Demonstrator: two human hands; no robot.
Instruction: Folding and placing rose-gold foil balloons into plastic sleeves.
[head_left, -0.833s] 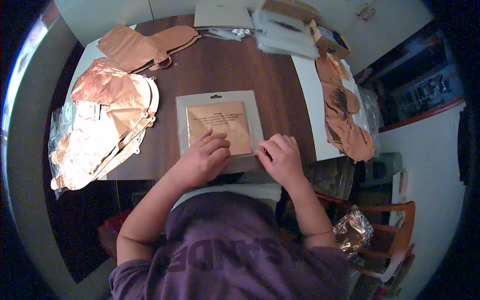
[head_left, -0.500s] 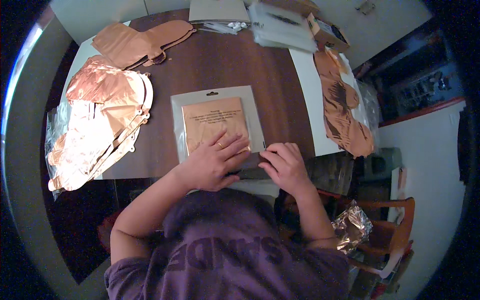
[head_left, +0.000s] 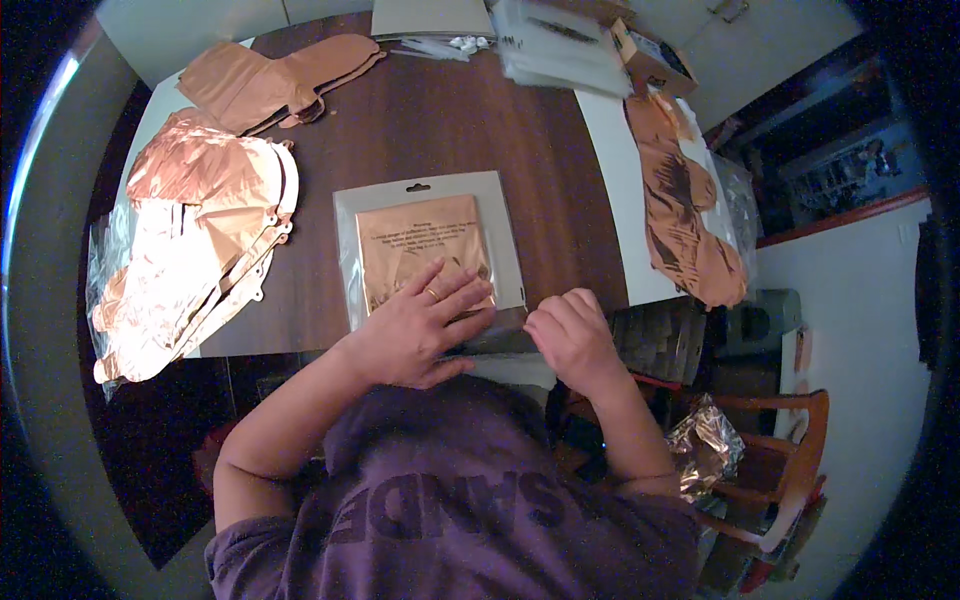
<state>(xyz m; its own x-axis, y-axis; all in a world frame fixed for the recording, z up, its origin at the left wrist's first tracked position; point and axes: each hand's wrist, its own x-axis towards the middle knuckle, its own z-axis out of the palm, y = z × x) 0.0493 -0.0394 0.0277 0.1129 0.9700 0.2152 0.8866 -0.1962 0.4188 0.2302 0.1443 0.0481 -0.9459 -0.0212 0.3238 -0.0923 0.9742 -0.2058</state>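
Note:
A clear plastic bag [head_left: 510, 250] with a hang hole at its far edge lies near the front of the table. Inside it is a folded copper-coloured foil sheet [head_left: 420, 225] with small print on it, over a pale backing. My left hand [head_left: 430, 320] rests flat on the bag's near part, fingers spread, covering the lower part of the foil. Just past the bag's near right corner, my right hand [head_left: 575, 340] is closed, thumb against curled fingers. Whatever is pinched there is too small to make out.
Flat copper foil balloons [head_left: 210, 220] pile up at the left, with more [head_left: 280, 80] behind. Another foil balloon [head_left: 685, 210] lies at the right edge. Clear bags [head_left: 555, 50], a small cardboard box [head_left: 650, 60] and thin white straws [head_left: 425, 48] sit at the back. A wooden chair [head_left: 805, 430] stands right.
My right hand has moved slightly right, away from the bag's corner, and its fingers are more curled. My left hand stays on the bag. The whole view has shifted a little.

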